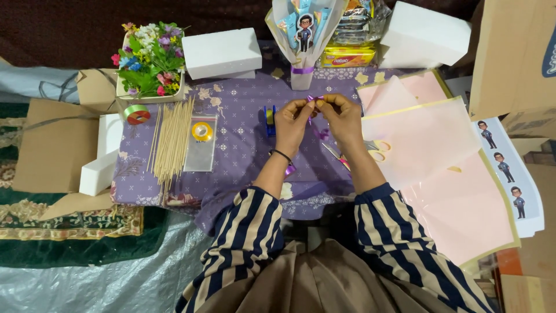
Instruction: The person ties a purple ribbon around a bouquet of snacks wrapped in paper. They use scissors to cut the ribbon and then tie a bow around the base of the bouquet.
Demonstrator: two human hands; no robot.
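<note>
My left hand [294, 119] and my right hand [341, 116] meet above the purple tablecloth [243, 145], both pinching a small loop of purple ribbon [315, 99] between fingertips. The ribbon trails down under my hands, and a purple piece [289, 170] shows by my left wrist. Just beyond the hands stands a wrapped bouquet [304, 35] with a cartoon figure cutout and a purple band. Scissors [376, 152] lie under my right forearm, and a blue tape dispenser [270, 116] sits left of my left hand.
Several bamboo skewers [171, 139], a yellow tape roll [202, 131] on a clear sleeve and a green ribbon roll [136, 114] lie at the left. A flower box [150, 58], white foam blocks [223, 53], pink paper sheets [440, 168], a sticker sheet [509, 174] and cardboard boxes [512, 58] surround the table.
</note>
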